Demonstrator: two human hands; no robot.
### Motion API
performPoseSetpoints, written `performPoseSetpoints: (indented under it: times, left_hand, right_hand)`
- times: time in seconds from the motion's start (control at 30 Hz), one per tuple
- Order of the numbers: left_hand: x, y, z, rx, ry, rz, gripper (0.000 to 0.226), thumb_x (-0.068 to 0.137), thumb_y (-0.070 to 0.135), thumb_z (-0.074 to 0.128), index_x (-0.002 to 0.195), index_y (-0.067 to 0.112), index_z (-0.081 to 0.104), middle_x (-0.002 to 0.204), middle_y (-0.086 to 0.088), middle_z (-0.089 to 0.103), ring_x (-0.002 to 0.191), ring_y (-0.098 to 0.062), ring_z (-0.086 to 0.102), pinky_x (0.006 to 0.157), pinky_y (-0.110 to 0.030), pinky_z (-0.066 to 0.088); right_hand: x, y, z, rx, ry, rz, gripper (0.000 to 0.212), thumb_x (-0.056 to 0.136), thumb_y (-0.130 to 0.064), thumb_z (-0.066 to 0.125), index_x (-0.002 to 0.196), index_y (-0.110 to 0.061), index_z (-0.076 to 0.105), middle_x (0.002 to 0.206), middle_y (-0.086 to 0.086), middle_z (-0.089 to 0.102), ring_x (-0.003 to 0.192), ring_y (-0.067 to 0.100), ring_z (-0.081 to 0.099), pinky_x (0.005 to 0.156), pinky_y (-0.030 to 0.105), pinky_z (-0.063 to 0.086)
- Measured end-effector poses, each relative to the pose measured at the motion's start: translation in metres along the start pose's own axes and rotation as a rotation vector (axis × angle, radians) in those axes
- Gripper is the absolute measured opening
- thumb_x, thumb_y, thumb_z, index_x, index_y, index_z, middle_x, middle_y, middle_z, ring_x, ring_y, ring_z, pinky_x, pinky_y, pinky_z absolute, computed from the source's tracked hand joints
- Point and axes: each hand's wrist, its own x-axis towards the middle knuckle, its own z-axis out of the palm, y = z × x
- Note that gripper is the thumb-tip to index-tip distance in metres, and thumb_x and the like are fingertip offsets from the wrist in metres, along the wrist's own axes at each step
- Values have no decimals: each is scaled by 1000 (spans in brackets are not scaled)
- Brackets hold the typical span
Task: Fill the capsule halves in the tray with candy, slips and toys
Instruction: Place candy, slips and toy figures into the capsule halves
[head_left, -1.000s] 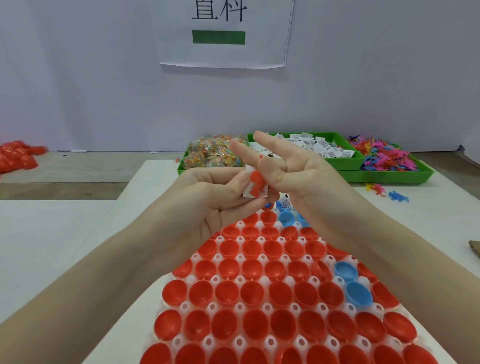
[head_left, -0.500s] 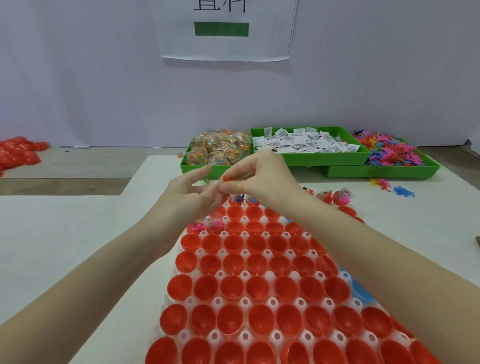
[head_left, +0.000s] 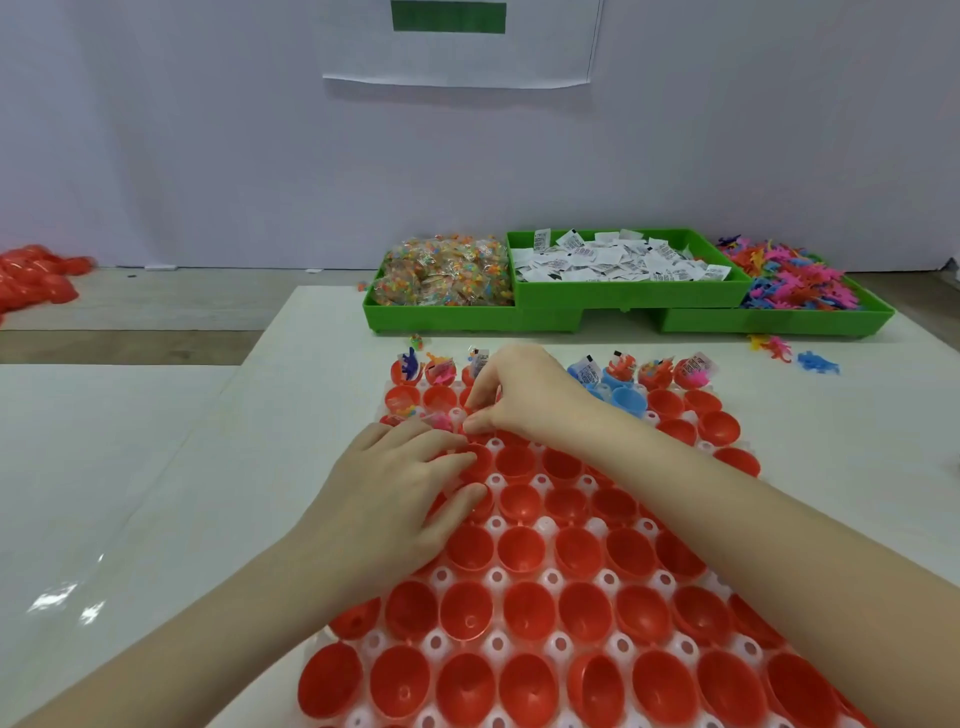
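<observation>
Head view: tray (head_left: 545, 525) cut off at bottom edge; right hand (head_left: 519, 395) fingers curled into far capsule halves (head_left: 517, 460) – pinch contents hidden; left hand (head_left: 400, 488) fingers relaxed on tray.

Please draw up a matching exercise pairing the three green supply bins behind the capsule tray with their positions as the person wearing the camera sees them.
Things:
1. candy bin
2. slip bin
3. toy bin

Places:
A. middle, raised above its neighbours
B. far right
C. far left

Pairs: 1-C, 2-A, 3-B
</observation>
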Motion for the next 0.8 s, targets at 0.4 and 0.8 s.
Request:
performPoseSetpoints:
  times: [0.4,0.8]
  left_hand:
    - [3,-1,2,3,3,28,44,84,43,38,85,20,76,92,8,71,88,-13,67,80,-24,35]
    - [19,-13,11,-193,138,-49,20,80,8,55,90,5,72,87,-7,71,89,-26,67,79,-32,53]
  right_hand:
    - [-5,7,-3,-69,49,-211,20,80,-4,62,94,-11,75,93,3,73,89,19,64,80,35,50]
    - [-9,11,-7,78,-8,-139,19,83,-15,64,99,-11,72,90,3,70,78,12,60,76,30,51]
